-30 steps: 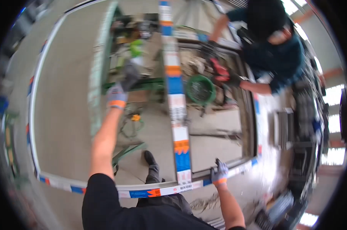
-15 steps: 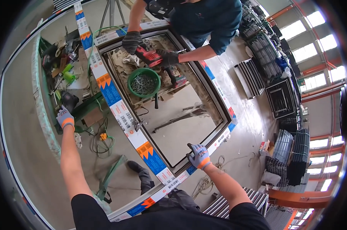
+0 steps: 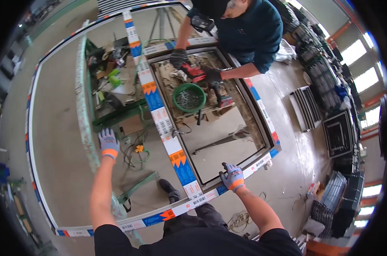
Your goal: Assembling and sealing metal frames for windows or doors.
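- Head view, looking down: a large white window frame (image 3: 167, 132), wrapped in protective tape with blue and orange patches, lies flat across the workshop floor (image 3: 287, 141), its central bar running from the far edge to the near rail.
- Across the frame, a co-worker (image 3: 244, 30) in a dark top leans over the right-hand opening, both dark-gloved hands on a red power drill (image 3: 193, 71).
- Green round bowl (image 3: 189, 97) holding screws sits just beside the drill, inside the same opening.
- Green metal stand (image 3: 116, 115) cluttered with tools shows through the left-hand opening.
- Left hand (image 3: 108, 143), in a grey glove with an orange cuff, rests flat with fingers spread on the glass of the left opening, its grip released.
- Right hand (image 3: 232, 176), gloved alike, presses on the near rail of the frame close to the right corner, fingers curled over the inner edge.
- Dark shoe (image 3: 170, 193) stands on the floor beneath the near rail.
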Tool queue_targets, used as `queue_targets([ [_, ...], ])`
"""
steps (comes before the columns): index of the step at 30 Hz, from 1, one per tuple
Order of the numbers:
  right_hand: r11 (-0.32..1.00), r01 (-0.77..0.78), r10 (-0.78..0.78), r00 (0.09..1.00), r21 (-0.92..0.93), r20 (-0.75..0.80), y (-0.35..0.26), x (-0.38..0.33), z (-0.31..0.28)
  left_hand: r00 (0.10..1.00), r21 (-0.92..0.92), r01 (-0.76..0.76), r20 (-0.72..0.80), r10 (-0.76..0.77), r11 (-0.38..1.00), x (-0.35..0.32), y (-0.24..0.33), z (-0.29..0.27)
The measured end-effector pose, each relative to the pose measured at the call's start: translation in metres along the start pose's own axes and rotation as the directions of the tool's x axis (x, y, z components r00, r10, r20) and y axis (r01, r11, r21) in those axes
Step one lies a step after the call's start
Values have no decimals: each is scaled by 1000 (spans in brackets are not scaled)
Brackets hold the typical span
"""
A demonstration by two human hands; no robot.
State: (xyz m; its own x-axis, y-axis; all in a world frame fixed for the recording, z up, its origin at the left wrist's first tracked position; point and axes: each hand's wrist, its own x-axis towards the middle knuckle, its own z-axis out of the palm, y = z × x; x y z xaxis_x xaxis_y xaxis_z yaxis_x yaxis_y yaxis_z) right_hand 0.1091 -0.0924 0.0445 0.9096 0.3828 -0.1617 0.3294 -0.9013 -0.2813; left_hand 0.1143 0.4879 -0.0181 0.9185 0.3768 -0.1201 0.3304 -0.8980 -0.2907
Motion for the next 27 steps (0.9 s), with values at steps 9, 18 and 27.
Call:
queue_targets([
  [9,996,53,-53,999,77,1,9,-10,8,975,-167,156,-132,-179,974,-276,-6,-16],
  [18,972,184,-183,983,148,-20,20,-11,16,620,-298,725,-109,-777,621,-580,117,68],
  [27,980,181,-183,983,81,6,27,-17,16,705,-339,613,643,-300,714,-812,309,169],
])
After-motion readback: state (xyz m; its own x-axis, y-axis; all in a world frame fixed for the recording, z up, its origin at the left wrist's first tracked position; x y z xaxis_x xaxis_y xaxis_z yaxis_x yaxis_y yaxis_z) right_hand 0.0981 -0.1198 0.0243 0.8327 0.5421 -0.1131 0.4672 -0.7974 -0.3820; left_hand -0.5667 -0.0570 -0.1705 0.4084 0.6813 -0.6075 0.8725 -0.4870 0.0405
